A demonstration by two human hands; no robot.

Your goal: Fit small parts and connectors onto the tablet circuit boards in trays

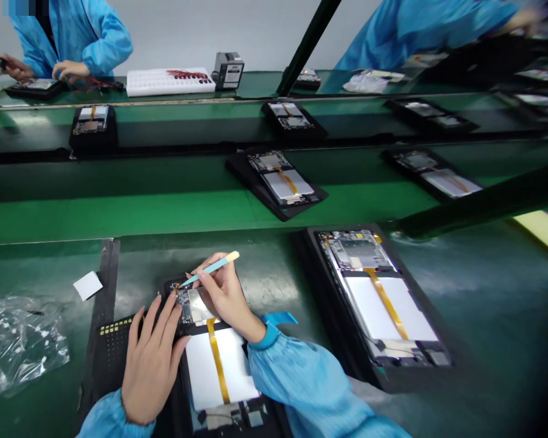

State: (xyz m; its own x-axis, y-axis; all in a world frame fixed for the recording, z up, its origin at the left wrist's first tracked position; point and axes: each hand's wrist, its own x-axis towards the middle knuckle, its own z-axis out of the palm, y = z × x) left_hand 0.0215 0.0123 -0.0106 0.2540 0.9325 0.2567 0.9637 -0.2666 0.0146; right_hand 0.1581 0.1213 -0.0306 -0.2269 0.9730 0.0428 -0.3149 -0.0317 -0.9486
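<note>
Opened tablet (pixel 237 365), laid on the green bench (pixel 137 255) — fine work at its upper-left corner apparently under way. Pointed light-blue tool (pixel 212 268) pinched by right hand (pixel 228 298); left hand (pixel 151 356) spread at the tablet's left edge — steady tip placement seems called for.

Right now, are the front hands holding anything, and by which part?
The right hand holds a stick by its blue part; the left hand, seemingly nothing.

The left hand (pixel 153 359) and right hand (pixel 228 298) hide parts of the open device (pixel 235 359), its lower end cropped by the bottom edge, while the pale-blue tool's (pixel 212 267) tip is too tiny to judge contact, the clear plastic bag (pixel 21 344) runs off left, and a co-worker's hand (pixel 523 21) blurs at upper right.
</note>
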